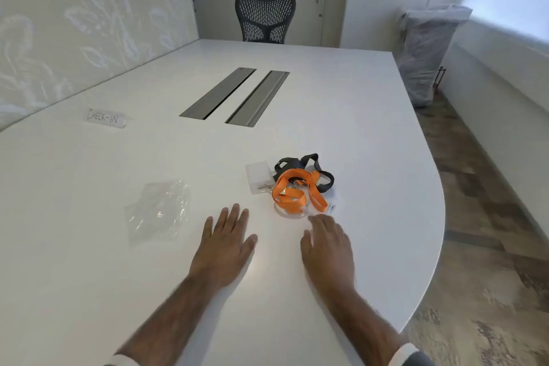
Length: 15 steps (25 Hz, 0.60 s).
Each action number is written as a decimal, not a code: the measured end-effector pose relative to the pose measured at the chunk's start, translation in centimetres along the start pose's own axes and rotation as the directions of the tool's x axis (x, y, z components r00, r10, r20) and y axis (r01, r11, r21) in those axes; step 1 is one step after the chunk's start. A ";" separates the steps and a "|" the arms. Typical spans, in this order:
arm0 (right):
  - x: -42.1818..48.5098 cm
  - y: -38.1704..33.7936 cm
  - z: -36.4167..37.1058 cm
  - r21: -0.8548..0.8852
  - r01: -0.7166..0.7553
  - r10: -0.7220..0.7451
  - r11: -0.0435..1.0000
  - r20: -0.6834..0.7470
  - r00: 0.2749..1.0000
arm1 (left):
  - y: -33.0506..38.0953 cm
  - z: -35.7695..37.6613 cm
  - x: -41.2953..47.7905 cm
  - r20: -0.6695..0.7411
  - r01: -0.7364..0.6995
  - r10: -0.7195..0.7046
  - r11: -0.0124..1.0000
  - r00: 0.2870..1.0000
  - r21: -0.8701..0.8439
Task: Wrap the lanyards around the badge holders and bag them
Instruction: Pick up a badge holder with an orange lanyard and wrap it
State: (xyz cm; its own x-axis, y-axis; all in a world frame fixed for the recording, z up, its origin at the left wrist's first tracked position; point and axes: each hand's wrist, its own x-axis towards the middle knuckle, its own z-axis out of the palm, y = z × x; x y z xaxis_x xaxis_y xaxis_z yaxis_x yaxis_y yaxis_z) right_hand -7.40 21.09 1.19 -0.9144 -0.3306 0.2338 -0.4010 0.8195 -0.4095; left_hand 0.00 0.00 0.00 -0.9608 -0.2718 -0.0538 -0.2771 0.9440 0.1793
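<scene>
Since both lanyards lie loose and tangled together on the white surface (pixel 341 116), the task looks barely begun. The orange lanyard (pixel 297 193) sprawls in open loops on top of the dark grey lanyard (pixel 315 168), and neither is wound around anything. One clear badge holder (pixel 258 176) sits at the left edge of the heap, touching the straps; a second badge holder (pixel 333 207) seems to lie under the orange loops at the near right, though it is too faint to be sure. The clear plastic bags (pixel 159 209) rest flat and crumpled to the left, well apart from the heap, with nothing visibly inside. The left hand (pixel 224 242) lies flat on the surface with fingers spread, holding nothing, between the bags and the heap. The right hand (pixel 328 242) is likewise released and empty, its fingertips just short of the orange loops. By this showing, untangling, wrapping each strap round its holder and bagging all remain to be done.
</scene>
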 end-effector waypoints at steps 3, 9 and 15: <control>2.0 0.8 0.3 -0.088 -0.043 0.036 0.995 -0.071 0.997 | -0.1 0.0 -0.3 -0.032 -0.010 0.009 1.000 0.999 -0.015; 5.8 2.0 0.6 -0.041 0.002 0.003 0.999 0.106 0.994 | -0.5 0.2 -0.3 -0.082 -0.025 0.018 0.997 0.996 -0.078; 8.0 1.8 -1.4 -0.079 0.065 -0.057 0.995 0.103 0.993 | -1.0 0.6 -0.2 -0.168 -0.062 0.022 0.970 0.986 -0.234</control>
State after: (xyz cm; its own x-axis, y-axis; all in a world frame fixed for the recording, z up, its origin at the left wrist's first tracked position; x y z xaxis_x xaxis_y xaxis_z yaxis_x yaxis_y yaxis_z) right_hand -15.38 20.56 3.61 -0.8909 -0.4231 0.1649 -0.4542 0.8306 -0.3222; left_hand 0.50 -0.79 -0.71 -0.9534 -0.2785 0.1160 -0.2102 0.8889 0.4069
